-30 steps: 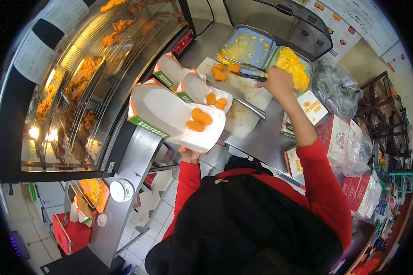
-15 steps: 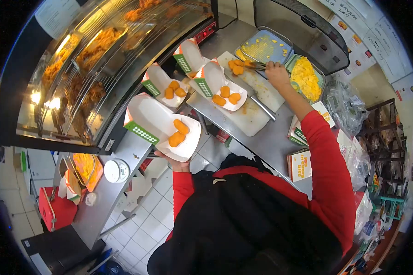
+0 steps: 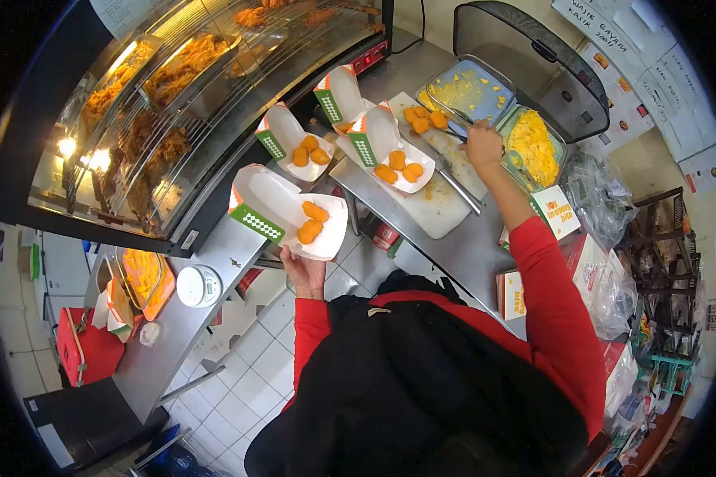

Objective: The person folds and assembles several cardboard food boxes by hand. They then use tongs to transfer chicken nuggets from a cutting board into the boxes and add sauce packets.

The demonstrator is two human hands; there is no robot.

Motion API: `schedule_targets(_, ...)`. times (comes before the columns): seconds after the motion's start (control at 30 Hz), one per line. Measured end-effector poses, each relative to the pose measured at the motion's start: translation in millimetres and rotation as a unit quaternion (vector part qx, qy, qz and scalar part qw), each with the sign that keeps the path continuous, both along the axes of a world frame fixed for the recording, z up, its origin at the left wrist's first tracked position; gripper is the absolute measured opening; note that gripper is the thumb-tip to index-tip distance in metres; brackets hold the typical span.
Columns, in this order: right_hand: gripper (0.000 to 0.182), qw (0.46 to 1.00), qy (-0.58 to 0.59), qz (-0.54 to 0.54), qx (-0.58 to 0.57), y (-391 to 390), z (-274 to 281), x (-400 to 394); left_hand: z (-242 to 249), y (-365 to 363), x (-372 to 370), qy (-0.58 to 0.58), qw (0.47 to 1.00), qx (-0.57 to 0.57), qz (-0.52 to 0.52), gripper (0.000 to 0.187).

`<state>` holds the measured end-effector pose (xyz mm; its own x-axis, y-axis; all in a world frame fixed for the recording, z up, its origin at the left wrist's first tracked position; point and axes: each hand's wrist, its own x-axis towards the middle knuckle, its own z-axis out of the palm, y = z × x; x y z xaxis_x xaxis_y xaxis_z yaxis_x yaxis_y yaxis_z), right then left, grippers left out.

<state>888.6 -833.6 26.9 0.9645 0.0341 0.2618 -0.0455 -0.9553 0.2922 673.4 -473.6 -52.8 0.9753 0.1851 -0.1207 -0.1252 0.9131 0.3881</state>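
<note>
My left hand [image 3: 305, 274] is closed on the lower edge of an open paper food box [image 3: 266, 191], white inside with green and orange outside. Two nuggets [image 3: 310, 231] lie in it. In my right hand [image 3: 484, 145] is a pair of tongs [image 3: 457, 132], its tips beside several golden nuggets [image 3: 422, 121] at the far end of the white cutting board [image 3: 441, 219]. Ahead of my left hand stand a box with several nuggets [image 3: 283, 131], another box with several nuggets [image 3: 374, 135] partly over the board, and a third box [image 3: 342, 91] behind, its contents mostly hidden.
A long-handled metal utensil [image 3: 460, 191] lies on the board. Beyond are a blue-lined tray [image 3: 493, 91] with yellow bits and a tray of yellow food [image 3: 531, 143]. A glass warmer [image 3: 179, 187] holds fried food at left. A white scale [image 3: 199, 286] stands on the side counter.
The view has shifted slightly. The tongs in my right hand have drawn back a little from the nuggets, which now sit more spread out. My left hand still holds its box.
</note>
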Motion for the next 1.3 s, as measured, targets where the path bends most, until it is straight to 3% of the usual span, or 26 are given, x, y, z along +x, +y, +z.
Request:
schedule_targets(0.1, 0.055, 0.995, -0.046, -0.028, 0.078, 2, 2, -14, -1, 1, 1, 0.010, 1.000, -0.013, 0.024, 0.077)
schedule_targets(0.2, 0.056, 0.985, -0.007, -0.088, 0.146, 8, 5, -32, 3, 2, -3, -0.004, 1.000, -0.023, 0.009, 0.078)
schedule_targets(0.4, 0.057, 0.973, 0.089, -0.137, 0.166, 9, -12, -11, 0, -2, -6, 0.019, 0.999, -0.015, 0.037, 0.073)
schedule_targets(0.63, 0.061, 0.974, 0.036, -0.129, 0.182, -2, -27, -14, -12, -3, -13, 0.023, 1.000, -0.009, -0.019, 0.066)
schedule_targets(0.73, 0.063, 0.960, 0.041, -0.123, 0.249, 9, 20, -51, 0, -11, -10, 0.023, 1.000, -0.017, 0.012, 0.065)
schedule_targets(0.83, 0.065, 0.956, 0.002, -0.011, 0.294, 27, 58, -89, 3, -17, -2, 0.056, 0.997, -0.015, 0.053, 0.064)
schedule_targets(0.93, 0.066, 0.907, 0.044, 0.157, 0.389, 60, 85, -120, -1, -14, 7, 0.051, 0.997, 0.013, 0.048, 0.063)
schedule_targets(1.03, 0.068, 0.880, 0.077, 0.257, 0.393, 108, 89, -137, 10, -11, 15, 0.045, 0.995, 0.032, 0.081, 0.068)
schedule_targets(1.13, 0.072, 0.903, 0.068, 0.322, 0.278, 151, 70, -137, 18, -2, 20, 0.044, 0.989, 0.025, 0.137, 0.070)
schedule_targets(1.23, 0.081, 0.921, 0.095, 0.288, 0.243, 173, 60, -132, 17, 20, 22, 0.056, 0.975, 0.068, 0.202, 0.069)
schedule_targets(1.3, 0.079, 0.905, 0.077, 0.290, 0.301, 177, 65, -135, 3, 43, 30, 0.055, 0.967, 0.047, 0.245, 0.063)
